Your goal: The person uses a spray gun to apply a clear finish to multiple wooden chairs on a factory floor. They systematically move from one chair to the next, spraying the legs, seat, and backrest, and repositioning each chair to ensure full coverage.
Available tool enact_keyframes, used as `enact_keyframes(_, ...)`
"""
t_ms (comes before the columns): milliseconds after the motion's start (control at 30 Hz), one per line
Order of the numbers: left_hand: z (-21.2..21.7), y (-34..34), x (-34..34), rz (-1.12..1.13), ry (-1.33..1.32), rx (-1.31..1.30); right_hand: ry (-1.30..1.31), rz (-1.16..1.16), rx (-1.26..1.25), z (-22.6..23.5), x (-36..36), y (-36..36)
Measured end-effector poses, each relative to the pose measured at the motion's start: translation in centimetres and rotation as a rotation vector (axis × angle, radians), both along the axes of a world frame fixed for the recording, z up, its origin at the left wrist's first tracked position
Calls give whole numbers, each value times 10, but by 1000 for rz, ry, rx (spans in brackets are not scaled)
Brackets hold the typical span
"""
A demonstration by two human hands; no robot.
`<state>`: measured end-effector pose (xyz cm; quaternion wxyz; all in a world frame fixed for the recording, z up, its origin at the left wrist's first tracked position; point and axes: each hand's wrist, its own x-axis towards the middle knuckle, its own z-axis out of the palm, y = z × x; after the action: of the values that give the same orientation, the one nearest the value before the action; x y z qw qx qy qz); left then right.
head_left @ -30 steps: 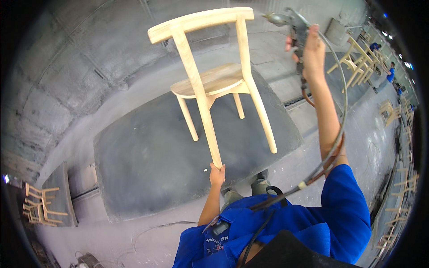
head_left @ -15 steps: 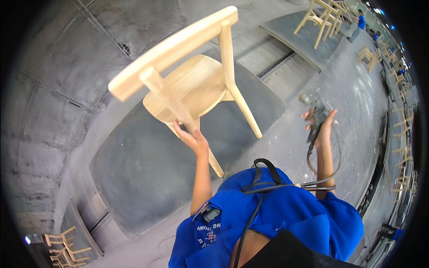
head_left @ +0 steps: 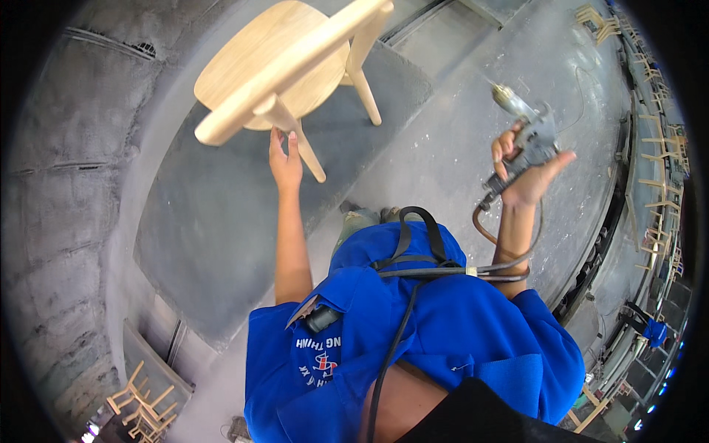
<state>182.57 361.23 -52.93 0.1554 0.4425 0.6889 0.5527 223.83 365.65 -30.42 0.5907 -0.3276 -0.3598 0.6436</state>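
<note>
A pale wooden chair (head_left: 314, 70) stands at the upper left, its curved backrest facing me and its rounded seat beyond. My left hand (head_left: 286, 162) reaches out to the chair's near back post, with fingers and thumb gripping it just below the backrest. Out to the right, my right hand (head_left: 528, 181) is wrapped round a grey metal spray gun (head_left: 538, 140), thumb stretched outward. The gun's brass-coloured nozzle points up and to the left, away from me. From its handle a hose (head_left: 484, 225) loops down past my forearm.
Under the chair lies a dark grey platform (head_left: 214, 221). More wooden chairs (head_left: 144, 410) are at the lower left, and a row of wooden frames (head_left: 661, 184) lines the right side. A black strap (head_left: 436, 232) and hoses cross my blue shirt. A dusty grey wall (head_left: 66, 221) rises at left.
The chair now appears higher in the picture, with its seat turned leftward. My left hand has stayed on its post. My right hand has turned the spray gun, bringing its nozzle into clearer view.
</note>
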Motion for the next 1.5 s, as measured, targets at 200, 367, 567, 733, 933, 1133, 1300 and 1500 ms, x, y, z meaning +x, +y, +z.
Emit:
enact_keyframes(200, -61, -265, 25, -317, 82, -942, -154, -29, -404, -120, -21, 35)
enact_keyframes(367, -21, -498, 94, -330, -509, -1425, -231, -215, -580, -222, -10, 37)
enact_keyframes(567, 38, -515, 96, -79, -557, -1214, -378, -321, -691, -260, -12, -3)
enact_keyframes(733, 63, -487, 64, -37, -482, -1059, -329, -167, -543, -231, -35, -49)
enact_keyframes(933, 80, -511, 28, 134, -592, -1052, -21, 74, -591, -248, -110, -117)
enact_keyframes(1133, 84, -544, -4, 52, -478, -1013, -259, -81, -867, -335, -167, -168)
enact_keyframes(1300, 67, -556, -22, 116, -389, -1033, -228, -64, -856, -326, -168, -184)
enact_keyframes(1500, 49, -530, -38, -129, -147, -779, 167, 66, -452, -199, -150, -181)
